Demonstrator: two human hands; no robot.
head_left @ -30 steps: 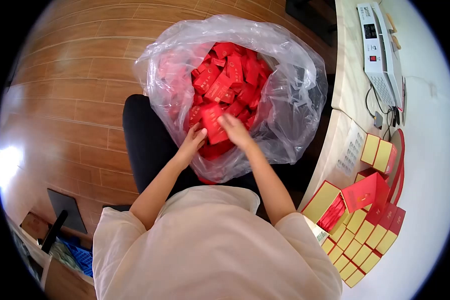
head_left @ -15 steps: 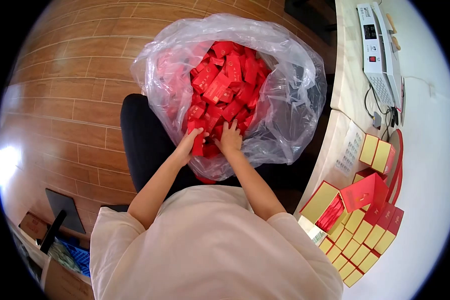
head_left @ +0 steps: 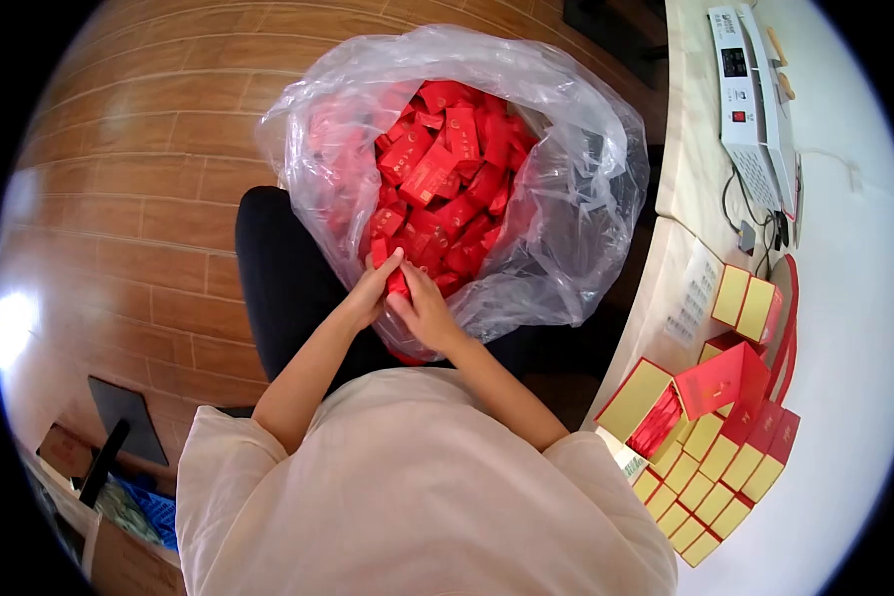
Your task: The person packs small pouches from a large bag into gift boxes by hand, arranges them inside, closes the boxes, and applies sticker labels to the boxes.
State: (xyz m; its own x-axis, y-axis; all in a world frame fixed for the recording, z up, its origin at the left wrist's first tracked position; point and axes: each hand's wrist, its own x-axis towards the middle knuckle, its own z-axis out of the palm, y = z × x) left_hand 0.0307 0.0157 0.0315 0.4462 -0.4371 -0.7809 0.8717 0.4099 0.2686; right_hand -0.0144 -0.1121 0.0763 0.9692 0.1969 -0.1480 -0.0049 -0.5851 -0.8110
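A large clear plastic bag [head_left: 576, 238] stands open before me, filled with small red packets [head_left: 432, 174] that carry gold print. At the bag's near edge, my left hand [head_left: 370, 293] is closed around red packets [head_left: 397, 283] held upright. My right hand [head_left: 422, 310] meets it from the right, its fingers wrapped against the same packets. How many packets are between the hands cannot be made out.
To the right, a table [head_left: 680, 204] bears an open gift box [head_left: 656, 422] with red packets inside, stacked red-and-gold boxes [head_left: 710, 477], a printed sheet [head_left: 693, 298] and a white sealing-type machine [head_left: 750, 109] with cables. A dark stand [head_left: 129, 422] is at the lower left.
My right hand has come out of the packet pile, moving left and toward me to join my left hand at the held packets. The left hand stays almost in place.
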